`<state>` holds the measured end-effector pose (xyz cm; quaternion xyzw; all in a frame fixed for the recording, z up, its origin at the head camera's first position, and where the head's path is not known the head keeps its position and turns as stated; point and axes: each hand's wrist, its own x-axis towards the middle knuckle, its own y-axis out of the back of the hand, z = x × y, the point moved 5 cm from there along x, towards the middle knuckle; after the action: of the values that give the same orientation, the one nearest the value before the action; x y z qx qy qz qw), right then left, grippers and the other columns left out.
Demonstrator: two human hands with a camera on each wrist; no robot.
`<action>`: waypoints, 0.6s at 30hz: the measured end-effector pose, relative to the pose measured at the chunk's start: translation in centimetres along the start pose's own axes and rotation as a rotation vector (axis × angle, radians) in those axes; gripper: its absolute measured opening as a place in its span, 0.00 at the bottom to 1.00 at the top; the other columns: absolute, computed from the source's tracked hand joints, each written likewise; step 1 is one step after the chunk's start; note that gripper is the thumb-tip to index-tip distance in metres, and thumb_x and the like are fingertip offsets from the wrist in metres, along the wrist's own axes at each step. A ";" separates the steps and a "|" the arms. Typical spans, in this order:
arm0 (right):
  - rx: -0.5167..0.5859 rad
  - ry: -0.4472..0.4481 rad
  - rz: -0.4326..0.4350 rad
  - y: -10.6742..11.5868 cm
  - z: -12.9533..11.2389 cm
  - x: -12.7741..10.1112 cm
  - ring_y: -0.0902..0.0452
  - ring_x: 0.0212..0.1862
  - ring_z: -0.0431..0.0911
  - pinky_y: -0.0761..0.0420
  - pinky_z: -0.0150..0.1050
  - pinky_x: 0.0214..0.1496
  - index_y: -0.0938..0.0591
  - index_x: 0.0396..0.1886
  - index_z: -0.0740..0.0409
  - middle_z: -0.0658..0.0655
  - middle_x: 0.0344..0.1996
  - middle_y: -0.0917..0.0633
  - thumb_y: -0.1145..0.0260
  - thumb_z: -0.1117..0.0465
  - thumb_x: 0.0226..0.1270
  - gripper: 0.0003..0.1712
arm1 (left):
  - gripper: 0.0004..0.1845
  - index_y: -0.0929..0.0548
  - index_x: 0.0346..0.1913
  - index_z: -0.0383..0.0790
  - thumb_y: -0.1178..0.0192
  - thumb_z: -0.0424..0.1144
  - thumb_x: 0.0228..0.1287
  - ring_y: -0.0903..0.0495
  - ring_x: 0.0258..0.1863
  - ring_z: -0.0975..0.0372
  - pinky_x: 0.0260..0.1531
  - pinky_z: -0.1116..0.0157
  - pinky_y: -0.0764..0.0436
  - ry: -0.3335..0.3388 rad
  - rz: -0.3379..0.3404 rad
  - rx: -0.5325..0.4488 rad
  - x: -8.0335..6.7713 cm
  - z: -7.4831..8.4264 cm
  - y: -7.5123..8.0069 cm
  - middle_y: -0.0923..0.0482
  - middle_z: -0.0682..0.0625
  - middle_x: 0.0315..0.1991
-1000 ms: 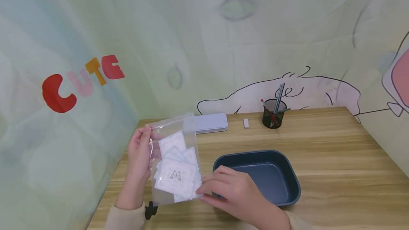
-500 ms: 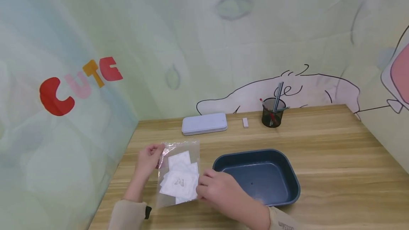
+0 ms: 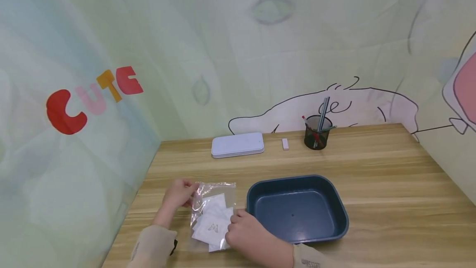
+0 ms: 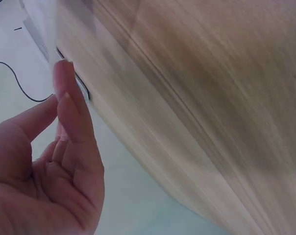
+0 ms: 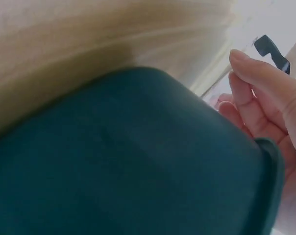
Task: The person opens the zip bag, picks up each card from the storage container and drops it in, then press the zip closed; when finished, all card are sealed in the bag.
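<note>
This looks like a small study or craft corner, perhaps in a child's room or a classroom booth. A wooden desk is pushed into a corner, closed in on three sides by pale green wall covering printed with a cartoon line drawing and the coloured letters "CUTE". Well beyond the fingers, along the back edge of the desk, stand a mesh pen cup with pens, a small white eraser and a flat pale pencil case. Just right of the fingers sits a dark blue plastic tray.
</note>
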<state>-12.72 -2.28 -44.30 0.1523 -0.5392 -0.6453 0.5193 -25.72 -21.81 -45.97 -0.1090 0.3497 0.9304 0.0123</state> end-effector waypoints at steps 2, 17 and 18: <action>-0.011 -0.003 -0.016 -0.4 -0.2 0.1 0.34 0.23 0.36 0.39 0.31 0.33 0.25 0.09 0.36 0.38 0.13 0.27 0.30 0.58 0.48 0.17 | 0.13 0.19 0.39 0.26 0.42 0.37 0.67 0.20 0.18 0.55 0.23 0.59 0.17 0.007 -0.011 0.034 0.1 0.0 -0.2 0.20 0.44 0.26; 0.065 -0.021 -0.261 -2.3 -1.0 0.4 0.32 0.26 0.36 0.36 0.30 0.33 0.17 0.19 0.37 0.39 0.20 0.21 0.30 0.54 0.56 0.08 | 0.14 0.19 0.41 0.30 0.43 0.41 0.69 0.21 0.21 0.56 0.24 0.60 0.19 0.025 -0.064 0.193 -0.3 0.6 -0.9 0.22 0.45 0.24; 0.056 -0.023 -0.263 -2.1 -1.0 0.4 0.31 0.26 0.36 0.35 0.30 0.33 0.17 0.19 0.37 0.39 0.20 0.21 0.30 0.54 0.55 0.08 | 0.15 0.19 0.41 0.31 0.43 0.42 0.68 0.22 0.21 0.56 0.24 0.60 0.20 0.028 -0.062 0.206 -0.3 0.6 -0.8 0.22 0.45 0.24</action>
<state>-13.22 -3.36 -46.32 0.2285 -0.5383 -0.6942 0.4196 -25.43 -20.83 -45.97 -0.1308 0.4401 0.8871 0.0471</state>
